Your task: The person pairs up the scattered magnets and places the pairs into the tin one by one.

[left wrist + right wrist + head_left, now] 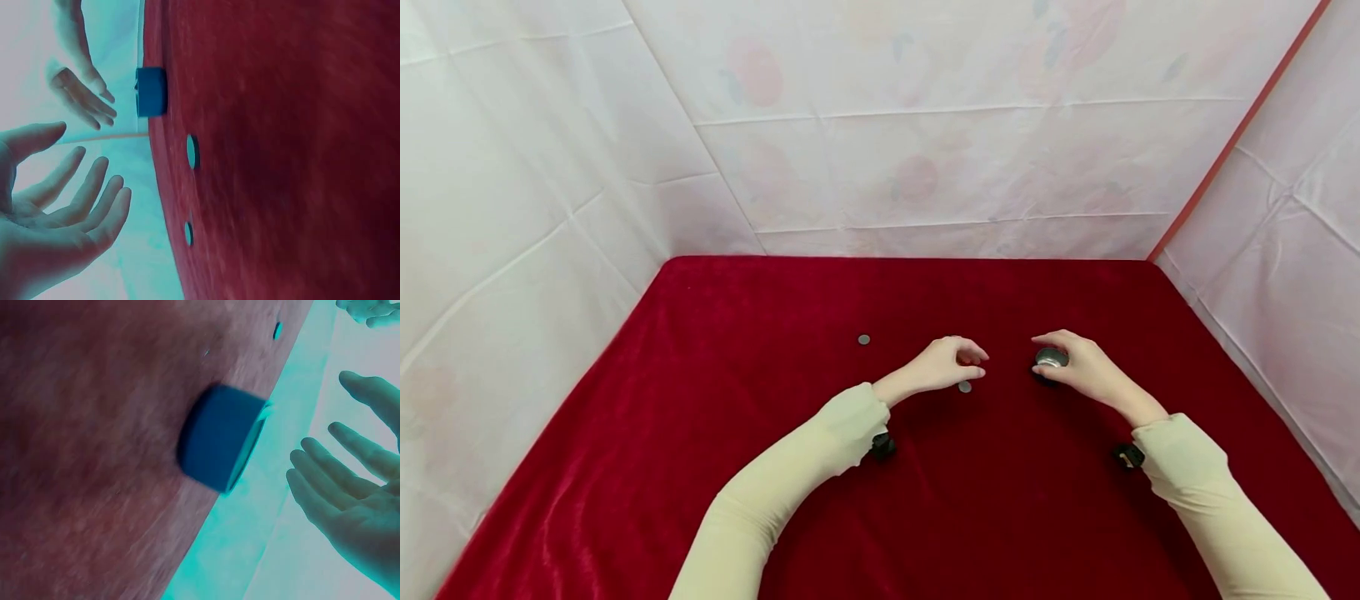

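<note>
My left hand (938,364) hovers over the cloth with fingers loosely bent and nothing in them. Just below its thumb, in the head view, lies a small flat grey disc like a coin (965,387). A second coin-like disc (864,340) lies farther left. My right hand (1086,367) is held above a short dark cylinder with a shiny top (1051,358), thumb and fingers spread. The right wrist view shows a gap between the right hand's fingers (312,478) and the cylinder (222,439), which stands on the cloth. Both discs (192,152) lie flat in the left wrist view.
A red velvet-like cloth (760,350) covers the table. Pale printed sheets (880,167) rise behind it and at both sides. A small black device (883,446) sits under the left wrist, and another (1128,455) under the right.
</note>
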{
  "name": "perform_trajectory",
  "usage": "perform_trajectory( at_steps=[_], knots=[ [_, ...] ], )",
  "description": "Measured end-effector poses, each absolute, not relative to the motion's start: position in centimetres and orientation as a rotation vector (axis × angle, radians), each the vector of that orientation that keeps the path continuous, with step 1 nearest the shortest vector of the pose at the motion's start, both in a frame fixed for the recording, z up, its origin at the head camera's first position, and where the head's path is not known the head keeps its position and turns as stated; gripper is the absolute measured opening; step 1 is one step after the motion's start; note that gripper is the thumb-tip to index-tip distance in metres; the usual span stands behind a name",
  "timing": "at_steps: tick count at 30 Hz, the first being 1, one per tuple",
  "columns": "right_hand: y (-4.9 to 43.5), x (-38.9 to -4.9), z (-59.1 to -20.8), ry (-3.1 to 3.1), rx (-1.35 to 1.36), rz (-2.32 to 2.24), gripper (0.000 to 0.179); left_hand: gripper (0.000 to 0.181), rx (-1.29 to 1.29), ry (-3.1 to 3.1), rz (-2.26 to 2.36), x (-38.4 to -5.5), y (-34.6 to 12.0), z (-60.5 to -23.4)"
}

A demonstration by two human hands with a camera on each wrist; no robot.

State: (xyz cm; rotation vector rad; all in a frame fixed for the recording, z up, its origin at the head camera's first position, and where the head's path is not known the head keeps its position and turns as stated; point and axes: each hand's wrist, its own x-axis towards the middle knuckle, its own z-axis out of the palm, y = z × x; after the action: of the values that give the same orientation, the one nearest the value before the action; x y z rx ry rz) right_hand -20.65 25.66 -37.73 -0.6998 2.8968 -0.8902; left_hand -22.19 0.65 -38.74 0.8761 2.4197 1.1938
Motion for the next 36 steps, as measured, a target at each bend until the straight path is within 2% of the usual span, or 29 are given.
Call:
perform_trajectory(
  at_steps=[13, 27, 36],
  knots=[
    [22.7, -20.3, -37.8, 2.845, -0.815, -0.902, 0.042, 0.031, 0.976, 2.509, 1.071, -21.2, -4.3, -38.9],
    [20.8, -20.4, -38.4, 2.748, -0.822, -0.914, 0.044, 0.032, 0.914, 2.574, 1.049, -20.3, -9.4, -39.5],
    [19.8, -20.6, -39.1, 2.727, -0.875, -0.896, 0.038, 0.033, 0.875, 2.596, 1.037, -19.6, -12.2, -40.0]
  ],
)
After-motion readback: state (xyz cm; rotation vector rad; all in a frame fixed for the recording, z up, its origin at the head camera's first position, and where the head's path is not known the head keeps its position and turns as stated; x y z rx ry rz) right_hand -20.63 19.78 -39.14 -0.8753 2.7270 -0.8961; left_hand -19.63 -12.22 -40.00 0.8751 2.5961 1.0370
